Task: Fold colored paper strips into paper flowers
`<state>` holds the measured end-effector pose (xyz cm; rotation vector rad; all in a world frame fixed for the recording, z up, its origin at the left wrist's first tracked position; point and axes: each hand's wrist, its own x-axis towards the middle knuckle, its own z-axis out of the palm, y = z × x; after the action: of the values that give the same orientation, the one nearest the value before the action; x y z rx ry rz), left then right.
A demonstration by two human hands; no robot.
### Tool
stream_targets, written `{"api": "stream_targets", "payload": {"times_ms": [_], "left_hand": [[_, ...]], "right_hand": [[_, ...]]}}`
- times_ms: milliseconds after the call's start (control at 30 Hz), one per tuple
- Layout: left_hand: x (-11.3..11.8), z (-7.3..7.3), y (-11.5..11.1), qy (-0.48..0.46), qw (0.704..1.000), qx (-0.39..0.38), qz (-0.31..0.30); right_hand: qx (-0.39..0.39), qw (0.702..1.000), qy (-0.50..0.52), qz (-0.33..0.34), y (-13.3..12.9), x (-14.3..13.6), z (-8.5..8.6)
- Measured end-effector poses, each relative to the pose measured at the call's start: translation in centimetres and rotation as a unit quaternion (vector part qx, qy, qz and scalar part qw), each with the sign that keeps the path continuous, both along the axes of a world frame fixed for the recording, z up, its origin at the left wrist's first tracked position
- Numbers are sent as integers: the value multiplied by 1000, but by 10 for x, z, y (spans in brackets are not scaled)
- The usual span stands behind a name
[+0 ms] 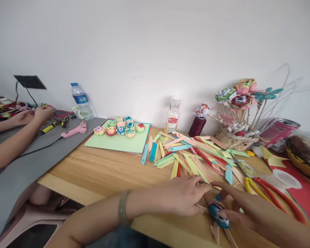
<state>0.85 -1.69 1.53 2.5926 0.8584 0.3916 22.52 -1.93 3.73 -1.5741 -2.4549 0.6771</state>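
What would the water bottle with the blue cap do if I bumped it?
The bottle would probably tip if bumped near the top, since it's tall and narrow. It might roll once down, because its body looks round. Its sides could dent if squeezed, as they look like thin, clear plastic.

At the right hand's fingers (228,191), the folded paper piece (217,213) is teal, dark blue and white, with peach tails (215,234) below. Beyond the fingers, heaped strips (191,163) mix yellow, green, red, peach and light blue; behind these, the spool (197,126) is maroon. Right of the fingers, tool handles (297,209) are red and yellow. Far left of them, multicoloured paper flowers (121,130) top a pale green sheet (113,145).
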Motion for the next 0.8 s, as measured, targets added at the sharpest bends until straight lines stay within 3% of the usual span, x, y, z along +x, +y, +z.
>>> {"api": "stream_targets", "payload": {"times_ms": [33,100,267,367,467,567,700,800], "left_hand": [[6,-5,-3,5,1000,25,-11],[17,-11,-8,12,998,66,-15],[29,-3,-3,-28,995,46,81],[26,10,12,-132,979,36,149],[19,18,27,-264,944,30,197],[11,20,33,-341,913,59,214],[5,13,30,-382,884,111,245],[4,8,27,-371,885,145,240]], "right_hand": [[-38,999,4,18,-6,-4,-2],[-39,999,14,16,-13,-9,-4],[23,995,97,30,0,-6,14],[74,982,175,-14,21,-4,36],[132,952,263,-79,41,-8,50],[82,943,315,-73,48,-17,47],[-5,933,359,-31,39,-31,34],[-7,921,390,-29,32,-39,28]]}}
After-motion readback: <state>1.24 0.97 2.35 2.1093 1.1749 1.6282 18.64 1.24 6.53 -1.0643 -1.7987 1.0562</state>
